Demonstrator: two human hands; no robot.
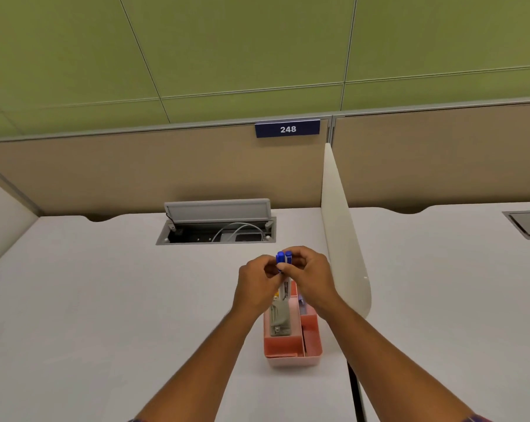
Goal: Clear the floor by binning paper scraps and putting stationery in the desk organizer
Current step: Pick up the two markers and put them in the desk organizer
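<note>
Both hands are meeting above the pink desk organizer (292, 345), each grip closing narrow on the two blue-capped markers (283, 258). The left hand (257, 283) is pinching the barrels from the left; the right hand (310, 277) is wrapping them from the right. The caps are standing upright above the fingers, the barrels pointing down into the organizer's far end. A grey stapler (279, 319) is lying in the left compartment. The organizer is sitting on the white worktop (105, 300), just beside a cream divider panel (342, 239).
</note>
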